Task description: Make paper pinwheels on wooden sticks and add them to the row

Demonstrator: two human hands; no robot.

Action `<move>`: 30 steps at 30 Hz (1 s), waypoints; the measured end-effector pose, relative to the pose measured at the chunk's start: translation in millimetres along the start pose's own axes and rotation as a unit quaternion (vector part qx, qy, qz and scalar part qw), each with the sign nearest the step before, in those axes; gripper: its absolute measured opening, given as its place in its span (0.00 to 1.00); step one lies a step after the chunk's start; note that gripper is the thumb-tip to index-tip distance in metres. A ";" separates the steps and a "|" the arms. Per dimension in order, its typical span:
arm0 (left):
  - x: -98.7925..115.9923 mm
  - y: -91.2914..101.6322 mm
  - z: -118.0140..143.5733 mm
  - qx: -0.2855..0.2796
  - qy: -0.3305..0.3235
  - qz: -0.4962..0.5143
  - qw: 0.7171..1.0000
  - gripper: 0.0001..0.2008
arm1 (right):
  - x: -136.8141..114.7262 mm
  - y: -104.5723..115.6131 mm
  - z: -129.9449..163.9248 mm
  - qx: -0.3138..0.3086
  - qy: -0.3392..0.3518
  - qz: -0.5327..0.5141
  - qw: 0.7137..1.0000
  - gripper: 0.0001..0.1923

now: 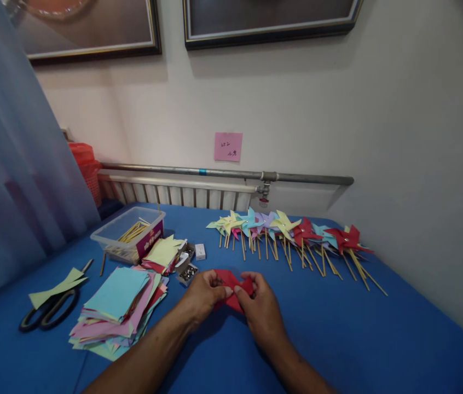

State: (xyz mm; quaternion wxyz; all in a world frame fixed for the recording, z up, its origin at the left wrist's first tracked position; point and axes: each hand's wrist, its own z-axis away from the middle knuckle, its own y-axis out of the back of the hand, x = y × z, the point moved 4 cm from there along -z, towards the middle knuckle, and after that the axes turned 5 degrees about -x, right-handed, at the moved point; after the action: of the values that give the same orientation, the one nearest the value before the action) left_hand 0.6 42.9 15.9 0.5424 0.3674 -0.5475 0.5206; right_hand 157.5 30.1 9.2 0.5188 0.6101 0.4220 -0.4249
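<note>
Both my hands pinch a piece of red paper [228, 278] over the middle of the blue table. My left hand [206, 295] grips its left side, thumb on top. On the other side my right hand [259, 306] presses its thumb near the paper's centre, with fingers curled behind. The paper's corners are partly folded inward, and my fingers cover some of it. Just beyond my left hand stand small open boxes of metal pins [187, 272]. Left of my forearm lies a stack of coloured paper squares [119, 295].
Finished paper pinwheels [284, 223] on sticks lie in a row at the back right. A clear plastic tub [108, 230] holds wooden sticks. Scissors [53, 312] lie far left under a green paper scrap [57, 287]. Cut yellow paper [165, 250] sits beside the tub. A radiator [182, 194] lines the wall.
</note>
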 end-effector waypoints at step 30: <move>3.7 -2.8 0.8 -0.001 0.000 0.017 1.000 0.21 | 4.6 -3.4 -5.8 -0.029 -0.029 -0.042 0.998 0.20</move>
State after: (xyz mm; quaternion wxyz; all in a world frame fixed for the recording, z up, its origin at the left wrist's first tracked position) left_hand 2.7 42.2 20.1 0.5338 0.3576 -0.5546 0.5287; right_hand 156.0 36.6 4.5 0.5299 0.5641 0.4441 -0.4513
